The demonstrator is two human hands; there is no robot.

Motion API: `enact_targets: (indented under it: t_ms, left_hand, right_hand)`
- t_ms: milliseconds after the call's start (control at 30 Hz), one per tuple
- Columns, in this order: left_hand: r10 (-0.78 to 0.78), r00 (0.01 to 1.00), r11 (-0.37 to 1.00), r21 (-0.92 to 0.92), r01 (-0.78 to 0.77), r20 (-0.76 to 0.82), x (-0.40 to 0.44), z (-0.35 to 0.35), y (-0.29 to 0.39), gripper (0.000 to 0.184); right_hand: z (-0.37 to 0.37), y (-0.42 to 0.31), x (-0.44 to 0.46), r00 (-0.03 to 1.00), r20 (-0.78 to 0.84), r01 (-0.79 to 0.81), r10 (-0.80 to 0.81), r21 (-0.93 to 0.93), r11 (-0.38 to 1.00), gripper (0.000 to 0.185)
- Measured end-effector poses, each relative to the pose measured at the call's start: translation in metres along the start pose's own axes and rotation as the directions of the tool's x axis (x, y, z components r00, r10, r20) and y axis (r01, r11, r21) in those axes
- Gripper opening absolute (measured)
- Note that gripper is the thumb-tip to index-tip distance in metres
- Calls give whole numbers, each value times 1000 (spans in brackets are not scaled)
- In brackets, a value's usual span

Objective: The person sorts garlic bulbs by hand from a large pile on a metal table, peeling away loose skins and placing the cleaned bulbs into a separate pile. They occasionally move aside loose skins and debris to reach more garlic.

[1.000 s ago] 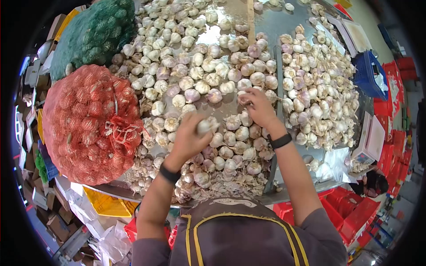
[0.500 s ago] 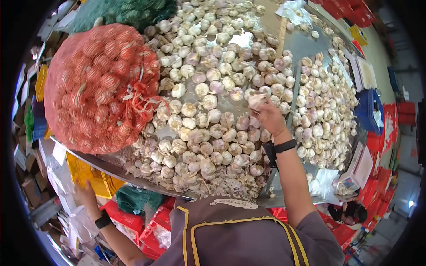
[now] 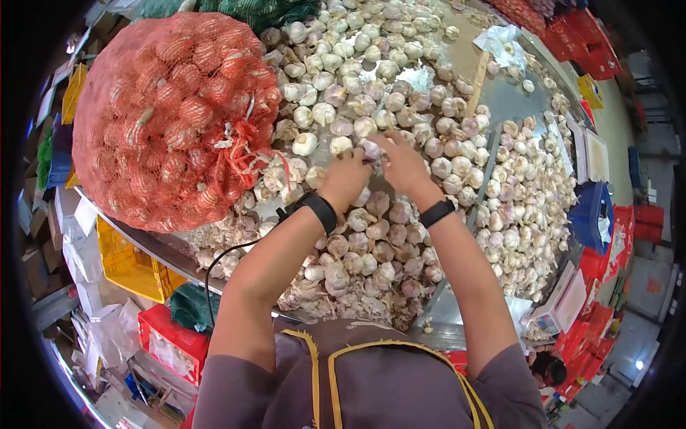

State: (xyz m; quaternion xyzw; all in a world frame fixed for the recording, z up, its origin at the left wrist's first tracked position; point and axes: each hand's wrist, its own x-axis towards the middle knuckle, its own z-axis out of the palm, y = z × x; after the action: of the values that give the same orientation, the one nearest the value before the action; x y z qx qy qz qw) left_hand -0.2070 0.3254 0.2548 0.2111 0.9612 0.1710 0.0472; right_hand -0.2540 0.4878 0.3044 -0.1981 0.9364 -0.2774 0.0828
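Observation:
Many whole garlic bulbs (image 3: 376, 232) with papery white and purple skins lie spread over a metal table. Between my hands, near the middle of the spread, is a purplish garlic bulb (image 3: 370, 149). My left hand (image 3: 346, 179) is closed, its curled fingertips on the left side of this bulb. From the right comes my right hand (image 3: 404, 166), its fingers stretched out over the bulbs, with the fingertips at the same bulb's upper right. Both wrists wear black bands.
A full red mesh sack (image 3: 164, 129) of garlic stands at the left, with a green mesh sack (image 3: 264, 13) behind it. A metal divider (image 3: 489, 168) separates a second garlic pile (image 3: 525, 214) on the right. Beyond the table edge are a yellow crate (image 3: 128, 264) and a blue basket (image 3: 592, 214).
My left hand has come from beside the table's left edge to the middle of the garlic. My right hand has moved slightly left, bringing the two hands close together.

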Motion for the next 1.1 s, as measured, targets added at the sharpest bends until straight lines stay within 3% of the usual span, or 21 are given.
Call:
enact_targets:
  t_ms: [133, 167, 200, 267, 333, 367, 400, 433, 467, 533, 600, 633, 667, 767, 867, 900, 933, 1000, 1033, 1067, 1100]
  left_hand:
    - [-69, 990, 980, -179, 90, 120, -13, -37, -10, 41]
    - [-87, 992, 945, -323, 51, -95, -23, -41, -13, 44]
    - [-81, 993, 944, -327, 50, -81, -34, -47, -17, 44]
    - [-354, 923, 411, -861, 300, 152, -52, -75, -27, 35]
    - [-444, 795, -243, -910, 336, 413, -65, -82, -53, 34]
    - [-446, 796, -247, -911, 331, 410, -69, -73, -66, 34]
    - [-551, 760, 1, -910, 415, 345, -69, -57, -80, 28]
    - [-635, 729, 236, -835, 497, 255, -66, -47, -89, 22]
    - [-635, 729, 221, -844, 489, 256, -57, -51, -85, 22]
    - [-500, 836, 866, -113, 487, -226, -32, -59, -69, 17]
    - [-518, 829, 855, -97, 509, -209, -16, -53, -76, 18]
    - [-547, 836, 837, -56, 545, -41, -7, -45, -86, 31]
    - [-566, 814, 820, -7, 572, 128, -2, -43, -91, 45]
    - [-554, 820, 800, -182, 572, 145, -4, -48, -102, 60]
    - [-527, 848, 711, -520, 474, 53, -24, -73, -101, 66]
    - [-457, 853, 822, -487, 295, -254, -38, -40, -114, 65]
    - [-457, 853, 821, -490, 295, -253, -45, -52, -107, 65]
    - [-461, 811, 68, -896, 438, 361, -58, -94, -84, 60]
    - [-454, 816, 63, -901, 429, 356, -65, -98, -76, 60]
    - [-414, 844, -94, -938, 333, 341, -71, -102, -69, 57]
    - [-375, 870, -252, -939, 236, 319, -74, -104, -63, 54]
  right_hand:
    - [25, -4, 25, 974, 226, 91, -17, -321, 943, 54]
    - [36, -1, 24, 960, 279, 119, -15, -361, 925, 50]
    - [45, 3, 20, 944, 330, 144, -4, -400, 905, 48]
    - [49, 0, 4, 957, 285, 183, -55, -446, 876, 42]
    - [36, -11, -5, 974, 222, 2, 32, -150, 989, 41]
    - [35, -2, 0, 932, 332, -173, 143, 62, 983, 47]
    - [32, 7, 3, 933, 332, -167, 139, 56, 984, 47]
    - [24, 12, 6, 915, 367, -348, 168, 504, 791, 50]
    - [16, 13, 9, 891, 417, -454, 180, 802, 388, 53]
    - [1, 13, 23, 909, 356, -416, 219, 814, 406, 51]
    - [-12, 13, 45, 955, 234, -288, 183, 576, 765, 46]
    - [-8, 13, 56, 1000, 14, 13, -20, 398, 917, 47]
    - [-6, 4, 63, 1000, 14, 17, -25, 397, 918, 47]
    - [-2, -43, 84, 990, 113, -55, 88, -266, 962, 52]
    - [26, -45, 104, 987, 156, -6, 47, -254, 967, 50]
    - [29, -45, 111, 978, 188, -51, 90, -203, 978, 47]
    - [35, -38, 117, 978, 189, -52, 92, -206, 977, 47]
    - [46, -13, 123, 995, 87, -90, 47, 594, 799, 49]
    - [41, -8, 117, 979, 192, -190, 62, 772, 607, 48]
    - [30, -12, 106, 980, 187, -186, 65, 764, 617, 48]
    - [19, -16, 90, 933, 360, -350, -21, 918, 188, 47]
